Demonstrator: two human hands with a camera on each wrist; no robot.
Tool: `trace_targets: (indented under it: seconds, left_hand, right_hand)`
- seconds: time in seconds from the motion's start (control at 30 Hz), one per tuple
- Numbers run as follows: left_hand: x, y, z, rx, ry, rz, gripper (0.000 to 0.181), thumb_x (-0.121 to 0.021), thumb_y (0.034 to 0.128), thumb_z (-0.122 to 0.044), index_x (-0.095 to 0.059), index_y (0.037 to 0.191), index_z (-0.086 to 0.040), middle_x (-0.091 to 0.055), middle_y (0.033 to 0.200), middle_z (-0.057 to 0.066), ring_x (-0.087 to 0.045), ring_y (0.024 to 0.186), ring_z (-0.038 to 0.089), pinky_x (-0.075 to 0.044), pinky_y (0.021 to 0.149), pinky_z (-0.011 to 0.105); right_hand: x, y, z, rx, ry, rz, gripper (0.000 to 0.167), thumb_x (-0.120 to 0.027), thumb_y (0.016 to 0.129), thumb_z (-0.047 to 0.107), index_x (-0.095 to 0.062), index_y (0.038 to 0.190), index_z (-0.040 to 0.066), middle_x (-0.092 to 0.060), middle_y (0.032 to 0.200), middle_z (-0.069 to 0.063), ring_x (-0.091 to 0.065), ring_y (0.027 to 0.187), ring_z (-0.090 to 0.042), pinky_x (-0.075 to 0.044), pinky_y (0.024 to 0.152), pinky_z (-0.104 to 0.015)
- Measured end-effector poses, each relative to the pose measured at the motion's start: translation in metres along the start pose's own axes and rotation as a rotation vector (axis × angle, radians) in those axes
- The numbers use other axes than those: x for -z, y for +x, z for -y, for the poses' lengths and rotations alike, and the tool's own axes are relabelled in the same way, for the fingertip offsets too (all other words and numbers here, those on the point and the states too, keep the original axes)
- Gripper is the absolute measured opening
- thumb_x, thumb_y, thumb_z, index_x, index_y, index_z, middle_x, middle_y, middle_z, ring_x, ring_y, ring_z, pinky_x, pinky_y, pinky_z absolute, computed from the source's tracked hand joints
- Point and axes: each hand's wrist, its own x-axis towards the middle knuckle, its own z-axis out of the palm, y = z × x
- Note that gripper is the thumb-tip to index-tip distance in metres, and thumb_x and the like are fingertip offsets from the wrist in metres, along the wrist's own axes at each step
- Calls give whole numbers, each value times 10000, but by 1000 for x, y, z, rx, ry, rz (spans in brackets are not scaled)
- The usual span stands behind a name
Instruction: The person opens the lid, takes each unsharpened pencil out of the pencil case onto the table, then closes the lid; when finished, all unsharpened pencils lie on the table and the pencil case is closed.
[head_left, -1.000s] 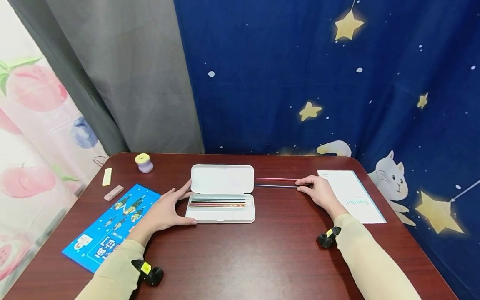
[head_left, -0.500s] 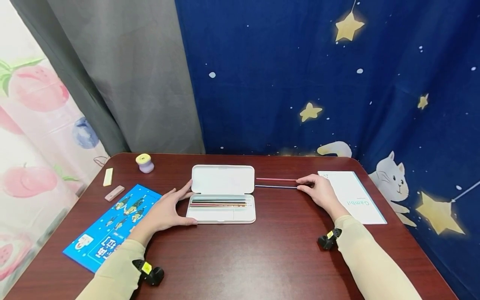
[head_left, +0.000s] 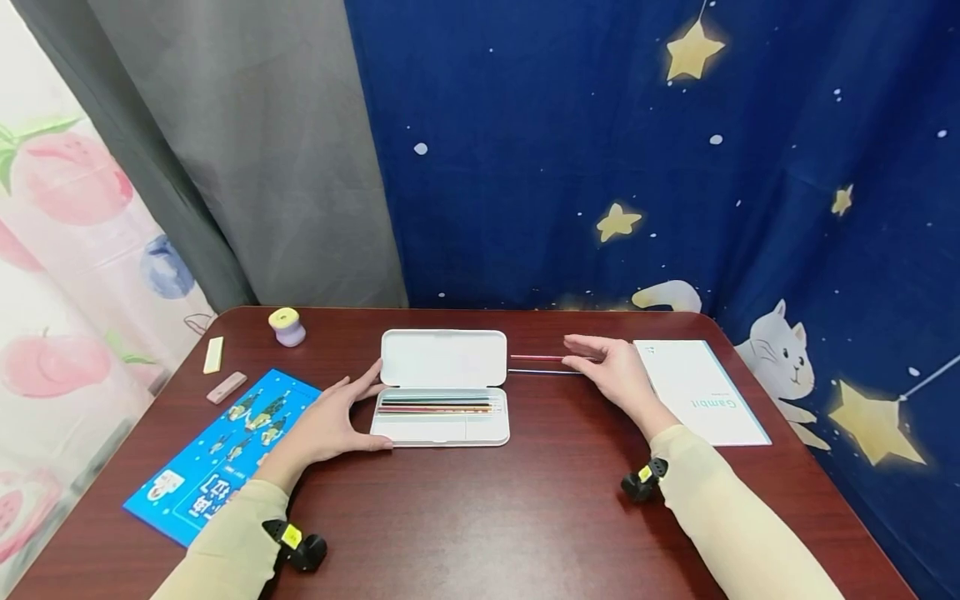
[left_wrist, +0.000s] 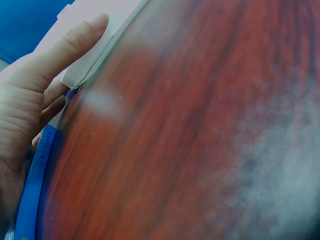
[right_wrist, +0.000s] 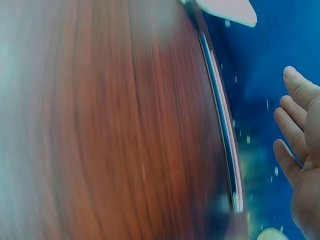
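The white pencil case (head_left: 444, 358) lies unfolded at the table's middle, with several thin pencils (head_left: 435, 405) in its near half. My left hand (head_left: 330, 421) holds its left side, thumb at the near corner and fingers farther back; the left wrist view shows the thumb over the case (left_wrist: 92, 62). Right of the case, a red pencil (head_left: 534, 357) and a dark blue pencil (head_left: 542, 372) lie side by side on the table. My right hand (head_left: 617, 375) is over their right ends, partly hiding them. In the right wrist view its fingers (right_wrist: 288, 132) are spread, apart from both pencils.
At left lie a blue booklet (head_left: 225, 454), a pinkish bar (head_left: 227, 387) and a pale yellow bar (head_left: 213, 354). A yellow-topped lilac container (head_left: 288, 327) stands at the back left. A white "Gambit" booklet (head_left: 701, 392) lies at right. Curtains hang behind the table.
My right hand has let go of the two pencils' right ends, opened and moved left over them. The pencils still lie beside the case. My left hand has stayed put.
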Motion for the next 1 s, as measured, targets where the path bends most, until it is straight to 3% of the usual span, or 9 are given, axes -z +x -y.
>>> trace_targets:
  seconds: [0.17, 0.47, 0.7, 0.83, 1.0]
  left_hand:
    - [1, 1, 1, -15, -1, 3, 1281, -822, 701, -763, -135, 1690, -326, -575, 1503, -124, -275, 1547, 402, -203, 1227, 650]
    - [-1, 0, 1, -1, 7, -13, 1277, -846, 699, -732, -152, 1690, -323, -584, 1506, -97, -252, 1536, 471, -225, 1196, 697]
    - [-3, 1, -1, -19, 6, -10, 1272, -838, 709, -734, -150, 1692, -309, -586, 1504, -94, -261, 1533, 465, -228, 1200, 688]
    - [-2, 1, -2, -14, 2, -4, 1268, -837, 716, -728, -146, 1692, -306, -584, 1506, -92, -252, 1535, 468, -224, 1202, 690]
    - [-1, 0, -1, 6, -1, 0, 1264, -847, 716, -714, -153, 1691, -307, -580, 1510, -92, -241, 1534, 486, -226, 1193, 707]
  right_hand:
    - [-19, 0, 21, 31, 38, 52, 377, -862, 887, 264, -792, 1247, 179, -780, 1164, 42, -742, 1074, -115, -608, 909, -359]
    - [-66, -10, 55, 118, 78, 222, 340, -853, 886, 166, -799, 1217, 113, -784, 1149, 12, -743, 1076, -122, -607, 915, -340]
    - [-89, -17, 63, 181, -81, 318, 310, -814, 923, 200, -797, 1233, 189, -780, 1152, 60, -721, 1039, -60, -602, 886, -316]
    - [-95, -16, 64, 243, -175, 326, 319, -810, 929, 205, -793, 1247, 215, -780, 1148, 70, -704, 988, -38, -588, 848, -293]
    - [-102, -16, 68, 264, -223, 317, 312, -810, 929, 206, -796, 1241, 217, -789, 1124, 48, -715, 963, -62, -591, 829, -293]
